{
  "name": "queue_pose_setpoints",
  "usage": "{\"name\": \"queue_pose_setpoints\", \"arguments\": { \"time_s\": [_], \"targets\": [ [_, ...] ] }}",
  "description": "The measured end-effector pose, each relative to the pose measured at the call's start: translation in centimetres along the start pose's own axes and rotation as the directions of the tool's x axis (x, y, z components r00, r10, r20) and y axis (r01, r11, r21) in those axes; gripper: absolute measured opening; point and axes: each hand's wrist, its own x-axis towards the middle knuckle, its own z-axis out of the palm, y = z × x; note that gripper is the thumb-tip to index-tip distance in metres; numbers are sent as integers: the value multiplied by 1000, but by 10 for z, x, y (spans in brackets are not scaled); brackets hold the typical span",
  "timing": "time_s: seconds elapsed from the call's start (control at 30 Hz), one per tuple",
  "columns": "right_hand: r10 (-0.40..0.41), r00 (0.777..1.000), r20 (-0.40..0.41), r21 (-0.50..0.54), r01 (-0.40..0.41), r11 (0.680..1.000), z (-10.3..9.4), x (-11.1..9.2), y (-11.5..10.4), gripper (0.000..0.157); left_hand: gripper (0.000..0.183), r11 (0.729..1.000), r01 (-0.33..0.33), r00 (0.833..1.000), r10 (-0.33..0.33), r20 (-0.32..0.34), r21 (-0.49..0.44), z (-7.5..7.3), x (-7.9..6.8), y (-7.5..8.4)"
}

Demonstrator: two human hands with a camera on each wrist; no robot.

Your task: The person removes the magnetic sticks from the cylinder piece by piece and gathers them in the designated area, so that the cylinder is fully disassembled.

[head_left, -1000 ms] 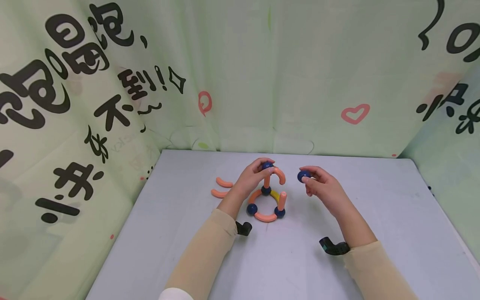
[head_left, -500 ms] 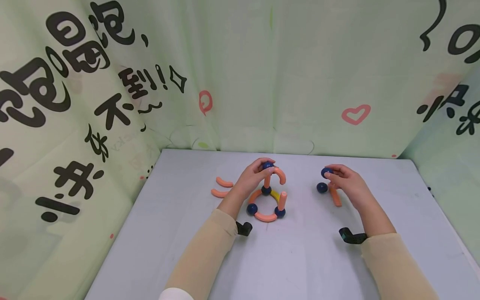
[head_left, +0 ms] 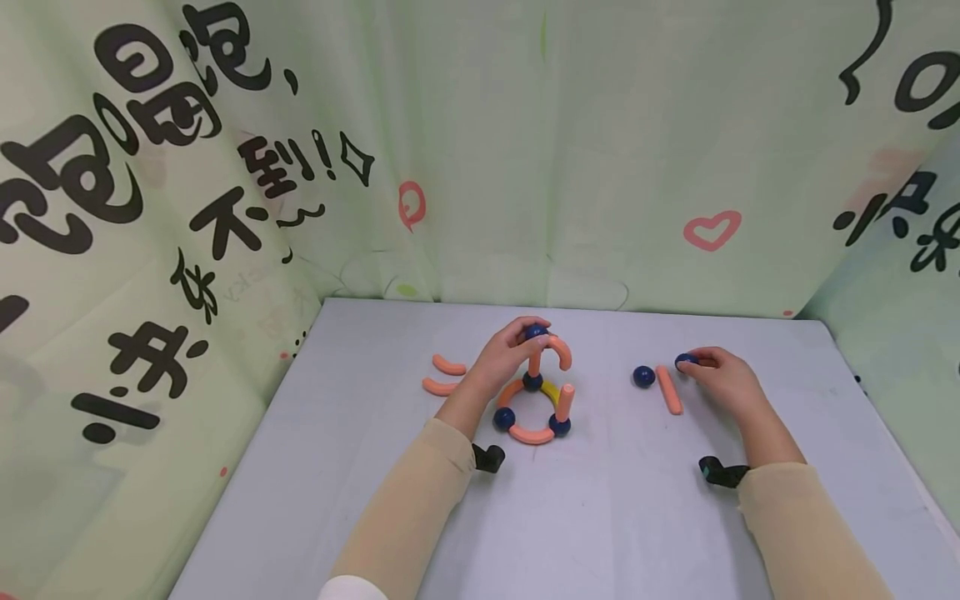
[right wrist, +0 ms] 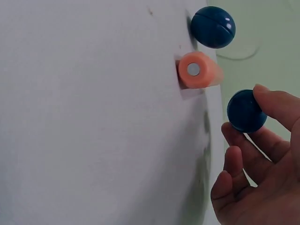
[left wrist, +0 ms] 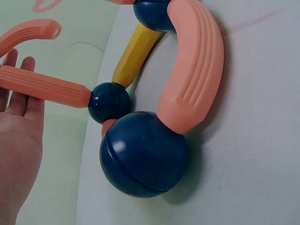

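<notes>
My left hand (head_left: 501, 357) grips a dark blue ball (head_left: 536, 331) at the top of an upright orange rod (head_left: 534, 363). A curved orange rod (head_left: 561, 352) sticks out from that ball and bends downward. Beneath is a ring of curved rods joined by blue balls, with a yellow rod (left wrist: 136, 55) at its back and a blue ball (left wrist: 144, 154) at its near left. Another orange rod (head_left: 565, 402) stands up from the ring's right ball (head_left: 559, 425). On the right, my right hand (head_left: 726, 379) pinches a blue ball (right wrist: 246, 111) between thumb and fingers.
A loose blue ball (head_left: 643, 377) and a straight orange rod (head_left: 670, 390), its end magnet showing in the right wrist view, lie left of my right hand. Two curved orange rods (head_left: 448, 365) lie left of my left forearm. A printed curtain (head_left: 480, 150) hangs behind the table.
My right hand has moved right and lower with its ball, past the loose ball and straight rod, which are now uncovered. The left hand has stayed at the top ball.
</notes>
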Motion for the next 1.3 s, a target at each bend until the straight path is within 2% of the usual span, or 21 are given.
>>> {"name": "queue_pose_setpoints", "arguments": {
  "time_s": [0.37,0.77,0.9,1.13,1.3],
  "targets": [
    [54,999,-6,-5,-54,999,11,6,14,69,34,1000,17,1000,-16,-12,12,-1,-1,-1],
    [19,1000,-17,-13,-19,1000,12,4,16,68,37,1000,7,1000,-7,13,2,0,0,-1],
    [2,1000,-26,-20,-3,1000,11,3,15,70,36,1000,9,1000,-9,3,10,-1,0,-1],
    [0,996,-85,-24,-2,1000,8,0,10,70,39,1000,21,1000,-20,-3,17,-1,2,0],
    [-38,986,-159,-30,33,999,6,-15,-10,66,39,1000,24,1000,-24,2,5,0,2,0]
  ]
}}
